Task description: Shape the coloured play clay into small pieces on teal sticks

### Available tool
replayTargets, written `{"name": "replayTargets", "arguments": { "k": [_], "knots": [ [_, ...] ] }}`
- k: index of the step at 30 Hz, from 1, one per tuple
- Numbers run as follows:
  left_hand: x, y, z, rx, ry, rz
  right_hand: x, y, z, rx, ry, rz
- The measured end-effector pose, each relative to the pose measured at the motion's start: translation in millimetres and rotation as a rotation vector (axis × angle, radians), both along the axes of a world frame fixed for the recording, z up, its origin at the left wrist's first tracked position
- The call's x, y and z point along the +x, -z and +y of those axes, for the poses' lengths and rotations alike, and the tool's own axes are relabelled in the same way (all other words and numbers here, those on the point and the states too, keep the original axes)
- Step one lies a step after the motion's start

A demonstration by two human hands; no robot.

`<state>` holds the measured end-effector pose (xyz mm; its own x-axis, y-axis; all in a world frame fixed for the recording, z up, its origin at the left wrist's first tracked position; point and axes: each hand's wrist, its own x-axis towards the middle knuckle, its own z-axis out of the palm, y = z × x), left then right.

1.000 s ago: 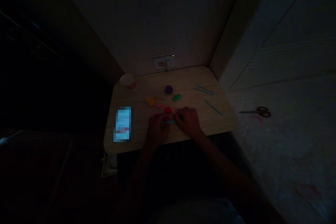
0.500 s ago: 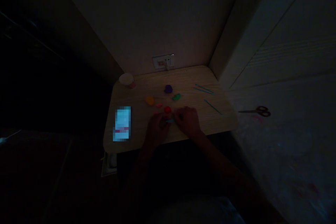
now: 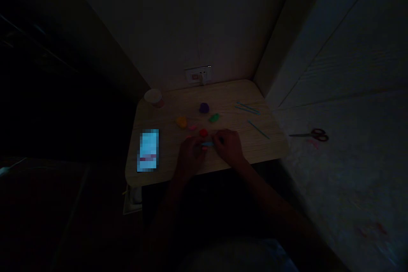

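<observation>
My L hand [image 3: 191,155] & R hand [image 3: 230,148]: fingertips pinching light-blue clay piece [image 3: 208,144] between them, over wooden table [image 3: 165,170]. Red clay lump [image 3: 203,133] just beyond; lit phone [image 3: 148,150] to the left.

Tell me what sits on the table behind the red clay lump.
Behind the red clay lump lie a green lump and a purple lump. Hands cover the table in front.

Small wooden table [image 3: 165,174] in a dim corner. Lit phone [image 3: 148,150] at 9 o'clock; cup [image 3: 153,97] at 11; wall socket [image 3: 198,75] at 12; thin teal sticks [image 3: 247,108] at 2; scissors [image 3: 310,135] off-table at 3.
</observation>
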<state>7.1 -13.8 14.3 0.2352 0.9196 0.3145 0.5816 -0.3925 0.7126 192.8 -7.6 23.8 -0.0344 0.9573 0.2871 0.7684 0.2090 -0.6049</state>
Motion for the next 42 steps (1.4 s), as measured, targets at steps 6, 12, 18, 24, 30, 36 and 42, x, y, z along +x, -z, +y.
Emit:
{"name": "replayTargets", "arguments": {
  "k": [6,12,18,24,30,36,42],
  "knots": [
    [0.1,-3.5,0.4,-0.035,0.007,-0.045,1.2,1.9,0.2,-0.006,-0.011,-0.008],
    [0.0,-1.1,0.7,-0.074,-0.016,-0.063,0.9,-0.4,-0.2,-0.031,-0.012,-0.059],
    [-0.3,4.0,1.1,-0.081,-0.019,-0.108,-1.6,-3.9,-1.9,-0.054,-0.037,-0.126],
    [-0.2,1.5,1.5,-0.1,-0.019,-0.107,-5.1,-3.2,-2.4,-0.049,-0.03,-0.21],
    [0.6,-0.6,1.0,-0.014,0.003,-0.027,-6.0,-3.4,-2.1,-0.04,-0.012,-0.232],
    [0.2,-0.4,0.2,0.008,-0.013,0.02,-3.5,-4.1,-1.8,-0.016,-0.002,-0.174],
    [-0.8,3.4,0.8,0.014,-0.02,0.038,-5.1,-1.3,-1.3,-0.022,0.009,-0.205]
  ]
}}
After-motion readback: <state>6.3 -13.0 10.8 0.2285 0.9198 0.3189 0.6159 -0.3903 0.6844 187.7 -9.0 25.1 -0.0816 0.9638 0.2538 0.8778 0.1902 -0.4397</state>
